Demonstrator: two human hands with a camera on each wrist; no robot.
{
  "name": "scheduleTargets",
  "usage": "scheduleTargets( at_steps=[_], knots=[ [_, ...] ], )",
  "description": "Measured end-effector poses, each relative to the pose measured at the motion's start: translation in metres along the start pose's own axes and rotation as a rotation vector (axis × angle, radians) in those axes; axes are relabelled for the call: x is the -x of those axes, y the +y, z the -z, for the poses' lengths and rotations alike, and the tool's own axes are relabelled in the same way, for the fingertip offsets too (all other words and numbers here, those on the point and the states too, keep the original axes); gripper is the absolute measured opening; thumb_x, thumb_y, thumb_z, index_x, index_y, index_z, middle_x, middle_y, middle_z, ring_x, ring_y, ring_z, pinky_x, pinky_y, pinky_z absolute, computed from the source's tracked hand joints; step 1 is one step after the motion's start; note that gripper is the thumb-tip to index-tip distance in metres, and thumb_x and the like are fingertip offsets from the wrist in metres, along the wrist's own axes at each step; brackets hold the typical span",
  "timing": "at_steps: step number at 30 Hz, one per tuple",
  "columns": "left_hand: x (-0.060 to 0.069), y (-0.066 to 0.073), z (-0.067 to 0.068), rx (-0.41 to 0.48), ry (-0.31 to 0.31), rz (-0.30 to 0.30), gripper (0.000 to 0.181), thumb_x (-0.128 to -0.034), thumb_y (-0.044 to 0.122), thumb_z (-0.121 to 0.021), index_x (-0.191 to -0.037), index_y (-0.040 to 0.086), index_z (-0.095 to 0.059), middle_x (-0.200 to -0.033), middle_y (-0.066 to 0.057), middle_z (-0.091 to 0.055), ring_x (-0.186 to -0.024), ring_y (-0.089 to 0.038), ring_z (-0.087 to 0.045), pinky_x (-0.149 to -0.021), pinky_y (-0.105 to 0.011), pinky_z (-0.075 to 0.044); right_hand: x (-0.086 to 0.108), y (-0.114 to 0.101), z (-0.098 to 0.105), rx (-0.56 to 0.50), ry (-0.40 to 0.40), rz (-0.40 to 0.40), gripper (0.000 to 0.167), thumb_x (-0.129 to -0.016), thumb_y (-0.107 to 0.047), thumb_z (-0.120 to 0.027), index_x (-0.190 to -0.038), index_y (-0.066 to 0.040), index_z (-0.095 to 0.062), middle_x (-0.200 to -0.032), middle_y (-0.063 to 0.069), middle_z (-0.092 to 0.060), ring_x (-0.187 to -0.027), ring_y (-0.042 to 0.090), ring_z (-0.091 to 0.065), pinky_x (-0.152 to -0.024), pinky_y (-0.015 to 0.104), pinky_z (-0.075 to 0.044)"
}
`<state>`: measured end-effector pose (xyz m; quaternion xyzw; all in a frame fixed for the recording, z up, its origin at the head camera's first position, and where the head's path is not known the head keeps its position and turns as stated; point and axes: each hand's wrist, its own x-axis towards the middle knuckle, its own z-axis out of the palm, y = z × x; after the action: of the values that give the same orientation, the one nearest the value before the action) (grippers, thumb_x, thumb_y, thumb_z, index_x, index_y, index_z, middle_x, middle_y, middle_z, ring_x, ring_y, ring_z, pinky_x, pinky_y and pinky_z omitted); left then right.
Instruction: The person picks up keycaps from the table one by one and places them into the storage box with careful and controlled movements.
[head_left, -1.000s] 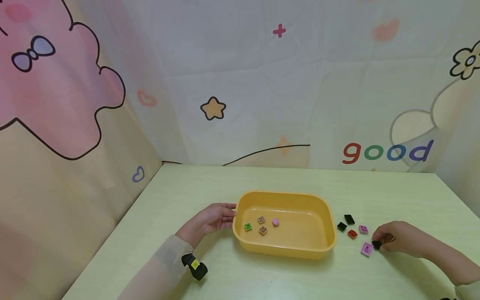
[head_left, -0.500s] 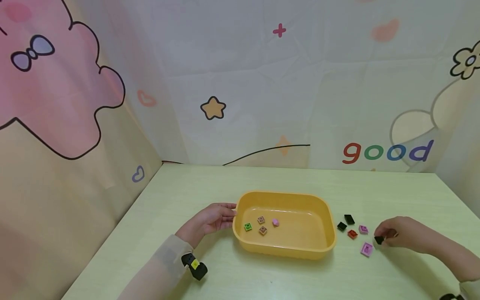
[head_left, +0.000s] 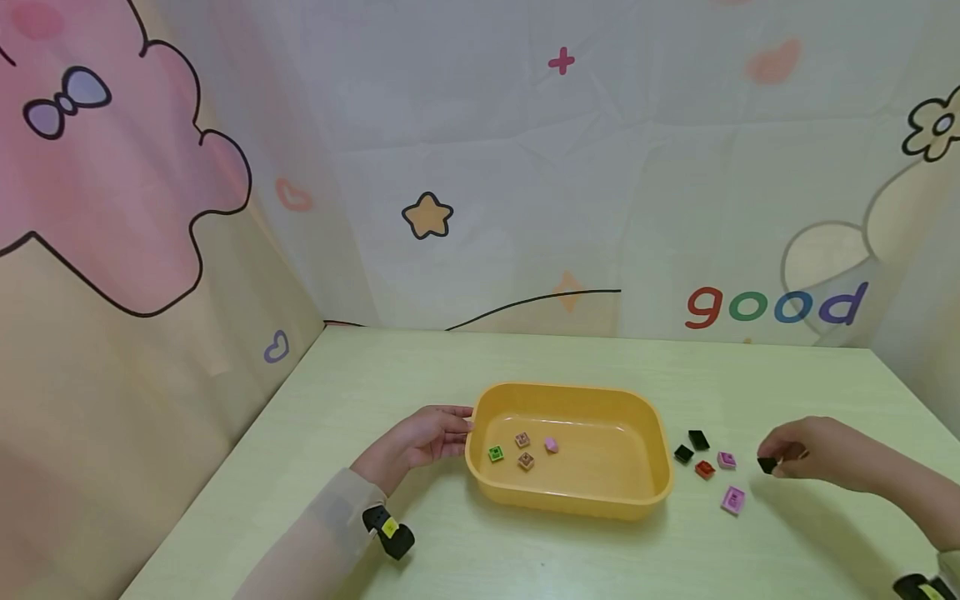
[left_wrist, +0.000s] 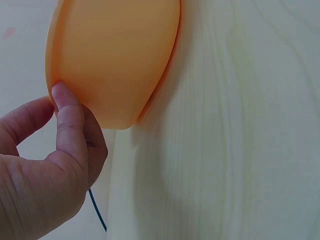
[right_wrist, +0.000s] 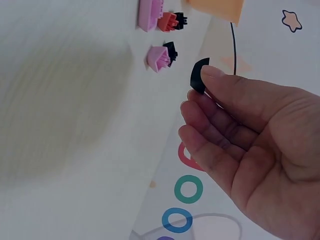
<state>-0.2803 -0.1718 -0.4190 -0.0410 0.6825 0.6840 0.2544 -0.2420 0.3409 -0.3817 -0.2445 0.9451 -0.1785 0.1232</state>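
R hand (head_left: 813,451): blk toy brick (head_left: 767,465) is pinched, held above table (head_left: 585,554), right of loose bricks (head_left: 704,469) | L hand (head_left: 427,435): yellow plastic tray (head_left: 600,458) is pinched at rim | Risk: brick poss. dropped if small edge grip slips

From here I'm seeing a pale, cream-looking left sleeve (head_left: 303,546), its cuff (head_left: 358,498) showing sheer. A black, blocky left camera (head_left: 398,543) is sitting there, showing a yellow patch (head_left: 390,527). The right sleeve (head_left: 950,565) is showing a pale edge; the black right camera (head_left: 912,586) (my frame is cropping it) is bearing yellow too. Left hand (head_left: 426,437) and right hand (head_left: 817,454) are going bare.
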Motion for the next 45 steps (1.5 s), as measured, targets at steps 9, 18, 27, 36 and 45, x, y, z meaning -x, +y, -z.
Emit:
scheduleTargets(
  at_steps=[9, 18, 27, 36, 45],
  knots=[
    [-0.001, -0.001, 0.0, -0.011, 0.01, 0.006, 0.046, -0.1006, 0.003, -0.056, -0.145, -0.006, -0.05, -0.094, -0.001, -0.071, -0.077, -0.007, -0.067, -0.07, -0.017, -0.062, 0.001, -0.009, 0.016, 0.014, 0.01, -0.013, 0.015, -0.089, -0.006, -0.073, -0.101, 0.002, -0.072, -0.092, -0.002, -0.074, -0.076, -0.012, -0.052, -0.068, 0.016, -0.056],
    [-0.001, -0.001, 0.001, -0.009, -0.002, 0.004, 0.045, -0.1008, 0.002, -0.055, -0.145, -0.007, -0.049, -0.091, 0.0, -0.071, -0.075, -0.007, -0.068, -0.069, -0.017, -0.062, -0.001, -0.012, 0.023, 0.033, 0.013, -0.006, 0.017, -0.089, -0.009, -0.074, -0.102, 0.002, -0.073, -0.092, -0.004, -0.073, -0.077, -0.012, -0.05, -0.068, 0.017, -0.055],
    [0.001, 0.001, 0.0, -0.007, -0.003, 0.003, 0.044, -0.1012, 0.002, -0.054, -0.144, -0.007, -0.049, -0.091, 0.0, -0.071, -0.075, -0.006, -0.069, -0.069, -0.017, -0.062, -0.004, -0.022, 0.033, 0.044, 0.015, -0.022, 0.018, -0.09, -0.008, -0.073, -0.104, 0.002, -0.072, -0.091, -0.003, -0.072, -0.076, -0.008, -0.05, -0.067, 0.016, -0.054],
    [0.002, 0.001, -0.001, -0.012, 0.014, 0.007, 0.046, -0.1005, 0.002, -0.055, -0.145, -0.007, -0.049, -0.095, -0.001, -0.072, -0.076, -0.007, -0.068, -0.07, -0.018, -0.062, -0.009, -0.034, 0.046, 0.069, 0.018, -0.031, 0.019, -0.09, -0.01, -0.073, -0.107, 0.0, -0.073, -0.093, -0.004, -0.073, -0.077, -0.007, -0.054, -0.068, 0.016, -0.055],
    [0.002, 0.003, -0.003, -0.006, 0.011, 0.016, 0.046, -0.1005, 0.002, -0.055, -0.145, -0.006, -0.049, -0.092, 0.001, -0.071, -0.076, -0.006, -0.067, -0.068, -0.016, -0.061, -0.015, -0.042, 0.056, 0.063, 0.021, -0.029, 0.021, -0.092, -0.014, -0.073, -0.11, -0.002, -0.073, -0.096, -0.005, -0.073, -0.079, -0.005, -0.056, -0.07, 0.015, -0.055]
  ],
)
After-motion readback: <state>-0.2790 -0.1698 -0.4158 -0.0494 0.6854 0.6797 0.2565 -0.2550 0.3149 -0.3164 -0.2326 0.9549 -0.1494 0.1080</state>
